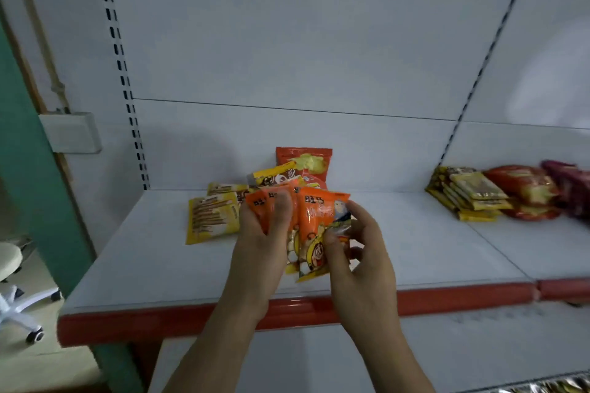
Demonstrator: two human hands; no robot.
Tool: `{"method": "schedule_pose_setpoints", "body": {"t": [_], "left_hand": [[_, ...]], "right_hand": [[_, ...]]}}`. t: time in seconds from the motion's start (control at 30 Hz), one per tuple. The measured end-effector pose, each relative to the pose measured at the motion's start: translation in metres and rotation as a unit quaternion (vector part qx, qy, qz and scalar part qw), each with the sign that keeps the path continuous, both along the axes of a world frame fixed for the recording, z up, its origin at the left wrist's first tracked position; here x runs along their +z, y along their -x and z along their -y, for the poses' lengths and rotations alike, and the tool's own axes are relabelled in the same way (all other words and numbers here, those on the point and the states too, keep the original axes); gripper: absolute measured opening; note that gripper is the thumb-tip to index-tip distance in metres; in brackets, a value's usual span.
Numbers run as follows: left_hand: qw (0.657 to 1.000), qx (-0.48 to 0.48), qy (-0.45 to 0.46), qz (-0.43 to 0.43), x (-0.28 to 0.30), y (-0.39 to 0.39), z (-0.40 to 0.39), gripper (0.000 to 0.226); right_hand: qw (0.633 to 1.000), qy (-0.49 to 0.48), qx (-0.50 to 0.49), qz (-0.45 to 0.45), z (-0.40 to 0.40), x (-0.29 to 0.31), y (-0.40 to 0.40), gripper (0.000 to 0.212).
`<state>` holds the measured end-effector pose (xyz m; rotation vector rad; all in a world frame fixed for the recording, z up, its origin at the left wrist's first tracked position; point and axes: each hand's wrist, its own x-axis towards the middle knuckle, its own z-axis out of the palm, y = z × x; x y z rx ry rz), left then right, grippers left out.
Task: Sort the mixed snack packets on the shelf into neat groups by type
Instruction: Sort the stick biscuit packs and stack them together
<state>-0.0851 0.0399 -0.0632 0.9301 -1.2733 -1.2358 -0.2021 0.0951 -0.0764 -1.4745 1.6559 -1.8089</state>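
Both hands pinch orange snack packets (314, 226) above the shelf (431, 249), left hand (261, 242) fingers (282, 210) curled over, right hand (360, 252) thumb across; I'd square their edges before laying them beyond the fingertips.

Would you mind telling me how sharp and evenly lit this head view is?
Head view: wide-angle bending curves the shelf edge; the purple packets at far right are smeared; the orange packets held in both hands read fairly sharp; a soft bright patch lies on the back panel.
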Motion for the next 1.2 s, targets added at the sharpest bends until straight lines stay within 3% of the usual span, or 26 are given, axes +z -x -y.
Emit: {"method": "schedule_pose_setpoints", "body": {"t": [0.23,0.47,0.77,0.87,0.93,1.03,1.2], "left_hand": [[0.996,-0.064,0.049,0.031,0.006,0.108,-0.036,0.076],[0.982,-0.182,0.034,0.025,0.008,0.277,-0.097,0.069],[0.966,-0.247,0.056,0.05,0.005,0.467,-0.151,0.07],[0.955,-0.293,-0.002,0.038,-0.004,0.525,-0.155,0.079],[0.945,-0.323,-0.033,0.038,-0.01,0.565,-0.155,0.069],[0.943,-0.331,-0.025,0.037,-0.013,0.623,-0.153,0.043],[0.953,-0.301,0.014,0.041,0.002,0.72,-0.134,0.048]], "right_hand": [[0.997,-0.038,-0.004,0.073,-0.052,0.006,0.1,0.056],[0.994,-0.007,-0.096,0.061,-0.127,0.008,0.251,0.054],[0.981,-0.015,-0.186,0.055,-0.195,0.003,0.421,0.065],[0.973,-0.019,-0.223,0.053,-0.206,-0.002,0.473,0.067],[0.965,-0.023,-0.256,0.049,-0.208,-0.007,0.508,0.066],[0.956,-0.023,-0.291,0.039,-0.205,-0.01,0.56,0.066],[0.946,-0.028,-0.32,0.036,-0.181,0.002,0.656,0.065]]}}
